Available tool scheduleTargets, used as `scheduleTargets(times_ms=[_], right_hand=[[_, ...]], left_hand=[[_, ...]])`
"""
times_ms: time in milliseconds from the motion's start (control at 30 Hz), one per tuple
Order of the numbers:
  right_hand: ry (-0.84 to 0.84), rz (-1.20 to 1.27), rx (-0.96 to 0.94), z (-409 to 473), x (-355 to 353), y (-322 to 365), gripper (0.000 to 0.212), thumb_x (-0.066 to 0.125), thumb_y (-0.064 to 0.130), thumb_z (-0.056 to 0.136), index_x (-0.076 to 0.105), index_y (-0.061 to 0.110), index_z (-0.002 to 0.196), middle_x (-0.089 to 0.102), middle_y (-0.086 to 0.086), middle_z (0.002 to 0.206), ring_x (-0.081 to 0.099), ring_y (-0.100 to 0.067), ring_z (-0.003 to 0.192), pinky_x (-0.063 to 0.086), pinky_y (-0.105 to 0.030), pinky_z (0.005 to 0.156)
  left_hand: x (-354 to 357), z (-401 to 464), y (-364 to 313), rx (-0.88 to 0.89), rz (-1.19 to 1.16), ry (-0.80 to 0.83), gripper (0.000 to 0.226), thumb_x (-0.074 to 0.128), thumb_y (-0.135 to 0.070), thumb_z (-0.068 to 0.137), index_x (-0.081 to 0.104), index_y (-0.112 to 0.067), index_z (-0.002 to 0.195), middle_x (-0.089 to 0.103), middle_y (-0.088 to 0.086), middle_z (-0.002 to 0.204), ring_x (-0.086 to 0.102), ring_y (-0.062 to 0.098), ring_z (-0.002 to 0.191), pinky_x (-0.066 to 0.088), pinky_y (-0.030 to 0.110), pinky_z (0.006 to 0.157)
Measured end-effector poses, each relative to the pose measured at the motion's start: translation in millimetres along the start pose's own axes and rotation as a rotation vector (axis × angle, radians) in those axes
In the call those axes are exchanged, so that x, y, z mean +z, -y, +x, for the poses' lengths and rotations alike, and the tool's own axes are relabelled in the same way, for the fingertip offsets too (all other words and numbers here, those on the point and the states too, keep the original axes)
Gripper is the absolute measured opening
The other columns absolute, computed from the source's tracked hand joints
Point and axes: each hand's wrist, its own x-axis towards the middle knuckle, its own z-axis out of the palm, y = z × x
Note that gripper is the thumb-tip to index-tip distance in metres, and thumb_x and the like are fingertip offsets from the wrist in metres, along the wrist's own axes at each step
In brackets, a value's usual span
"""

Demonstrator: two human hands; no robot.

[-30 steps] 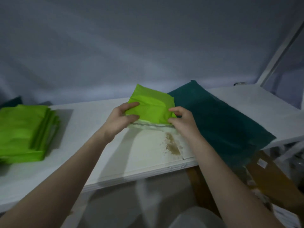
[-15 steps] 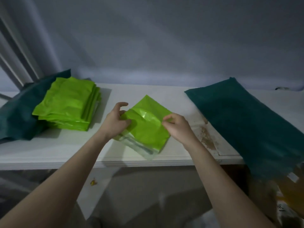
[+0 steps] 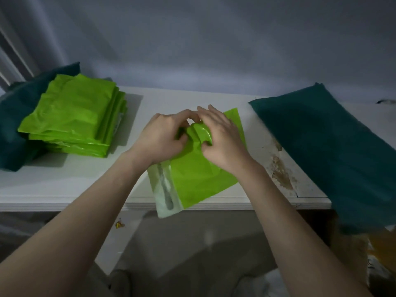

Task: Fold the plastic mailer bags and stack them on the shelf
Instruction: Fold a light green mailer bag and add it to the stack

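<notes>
A bright green mailer bag (image 3: 199,179) lies on the white shelf (image 3: 64,185) in the middle, its clear adhesive flap hanging over the front edge. My left hand (image 3: 160,138) and my right hand (image 3: 222,138) meet over its far part, fingers curled into a raised crease of the plastic. A stack of folded green mailers (image 3: 75,118) sits on the shelf at the left.
A dark teal bag (image 3: 334,151) covers the shelf's right end and droops over the edge. Another teal bag (image 3: 12,133) lies behind and under the green stack at far left. A brown worn patch (image 3: 280,172) marks the shelf right of the mailer. A grey wall stands behind.
The view swung left, bringing the green stack closer. The mailer came down flat on the shelf, and both hands moved together over its far part, bunching the plastic.
</notes>
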Motion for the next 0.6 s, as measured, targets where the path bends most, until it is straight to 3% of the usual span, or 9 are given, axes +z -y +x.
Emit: scheduleTargets(times_ms=[100,167,333,467,600], right_hand=[[-0.005,-0.075,0.000,1,-1,-2,0.071,0.057,0.003,0.076,0.036,0.020,0.141,0.039,0.002,0.146,0.020,-0.013,0.142,0.016,-0.050,0.113],[-0.046,-0.175,-0.008,2,-2,-6,0.062,0.061,0.012,0.078,0.043,0.021,0.137,0.050,-0.001,0.133,0.035,-0.021,0.132,0.027,-0.048,0.108],[-0.114,-0.256,0.121,4,-7,-13,0.027,0.059,0.031,0.087,0.062,0.020,0.112,0.062,0.000,0.113,0.045,-0.024,0.115,0.032,-0.038,0.090],[-0.252,-0.012,0.245,3,-16,-22,0.013,0.064,0.030,0.085,0.063,0.017,0.085,0.067,-0.007,0.090,0.058,-0.030,0.096,0.042,-0.039,0.084],[-0.347,0.336,0.399,3,-18,-29,0.024,0.065,0.026,0.085,0.049,0.021,0.068,0.065,-0.010,0.075,0.060,-0.029,0.075,0.044,-0.035,0.066]], left_hand=[[-1,-1,0,0.108,0.039,-0.048,0.050,0.045,-0.012,0.068,0.057,-0.016,0.116,0.070,-0.002,0.085,0.064,0.025,0.086,0.045,0.038,0.085],[-2,-2,-1,0.124,0.063,-0.071,0.050,0.045,-0.012,0.070,0.055,-0.020,0.118,0.069,-0.007,0.087,0.061,0.021,0.091,0.037,0.034,0.088],[-4,-1,-1,0.057,0.161,-0.272,0.043,0.053,-0.026,0.082,0.051,-0.023,0.125,0.060,-0.007,0.118,0.049,0.020,0.112,0.026,0.031,0.086],[-6,0,7,-0.094,0.088,-0.447,0.059,0.055,-0.045,0.084,0.043,-0.016,0.134,0.047,0.004,0.135,0.043,0.022,0.125,0.033,0.039,0.099],[-2,-2,17,-0.245,-0.001,-0.443,0.085,0.052,-0.061,0.078,0.030,-0.010,0.143,0.032,0.013,0.145,0.033,0.026,0.135,0.031,0.045,0.109]])
